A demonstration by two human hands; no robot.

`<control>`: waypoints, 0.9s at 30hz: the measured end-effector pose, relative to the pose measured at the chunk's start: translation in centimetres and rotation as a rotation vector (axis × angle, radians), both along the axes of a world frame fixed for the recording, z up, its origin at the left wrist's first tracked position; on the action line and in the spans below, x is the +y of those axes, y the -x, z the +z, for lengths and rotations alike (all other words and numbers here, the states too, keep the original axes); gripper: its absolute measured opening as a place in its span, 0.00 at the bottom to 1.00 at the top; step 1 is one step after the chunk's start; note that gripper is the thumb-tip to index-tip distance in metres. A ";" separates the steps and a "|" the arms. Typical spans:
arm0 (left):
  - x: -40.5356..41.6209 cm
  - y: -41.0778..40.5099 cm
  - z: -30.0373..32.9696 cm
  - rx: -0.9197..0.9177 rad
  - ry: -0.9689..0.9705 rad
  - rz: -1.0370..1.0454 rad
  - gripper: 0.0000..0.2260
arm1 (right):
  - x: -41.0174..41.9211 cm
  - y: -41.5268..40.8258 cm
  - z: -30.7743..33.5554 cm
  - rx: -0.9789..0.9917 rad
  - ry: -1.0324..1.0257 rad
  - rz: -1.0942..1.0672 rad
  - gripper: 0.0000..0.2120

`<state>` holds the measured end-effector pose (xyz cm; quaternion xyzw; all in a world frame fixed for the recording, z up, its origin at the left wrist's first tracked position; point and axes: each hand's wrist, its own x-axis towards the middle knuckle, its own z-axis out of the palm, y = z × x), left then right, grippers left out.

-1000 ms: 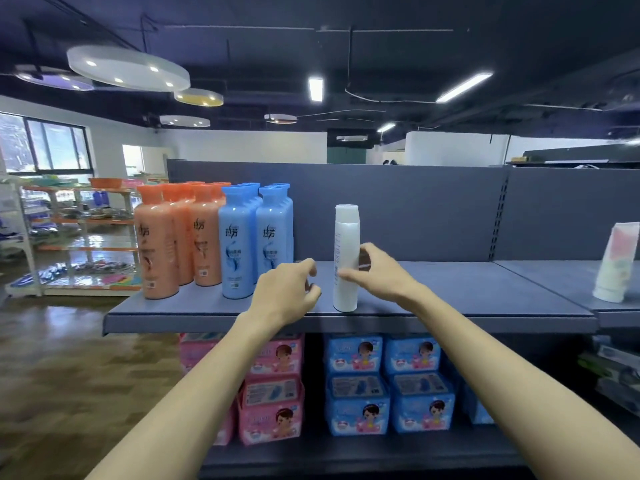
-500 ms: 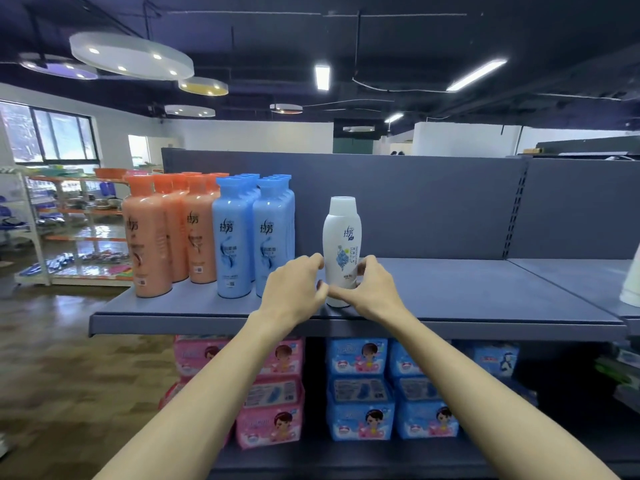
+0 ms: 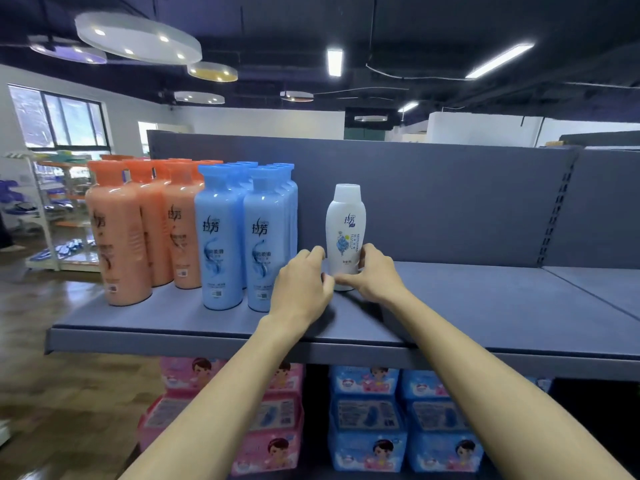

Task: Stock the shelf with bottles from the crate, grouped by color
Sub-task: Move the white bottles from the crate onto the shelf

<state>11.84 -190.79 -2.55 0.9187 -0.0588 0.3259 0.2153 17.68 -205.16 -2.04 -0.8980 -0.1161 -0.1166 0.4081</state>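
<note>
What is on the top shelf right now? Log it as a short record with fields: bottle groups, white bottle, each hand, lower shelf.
orange bottles: upright group at the shelf's left end
blue bottles: upright group just right of the orange ones
white bottle: upright, alone, apart from the blue group, label facing out
left hand: fingers curled beside the bottle's base; contact unclear
right hand: fingers and thumb round the bottle's base
top shelf: bare to the right
lower shelf: pink packs left, blue packs right
</note>
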 end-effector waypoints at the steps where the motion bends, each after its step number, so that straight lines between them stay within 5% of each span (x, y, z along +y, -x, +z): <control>1: -0.2 -0.3 0.0 -0.006 -0.006 0.012 0.08 | 0.4 -0.9 0.2 0.008 0.002 -0.001 0.27; 9: -0.8 -2.2 -1.1 -0.072 0.012 0.051 0.03 | 3.3 -6.9 0.0 0.016 0.005 -0.034 0.26; 27: -0.9 -2.7 -1.7 -0.126 0.007 0.071 0.09 | 6.0 -9.2 0.0 -0.008 0.021 -0.093 0.16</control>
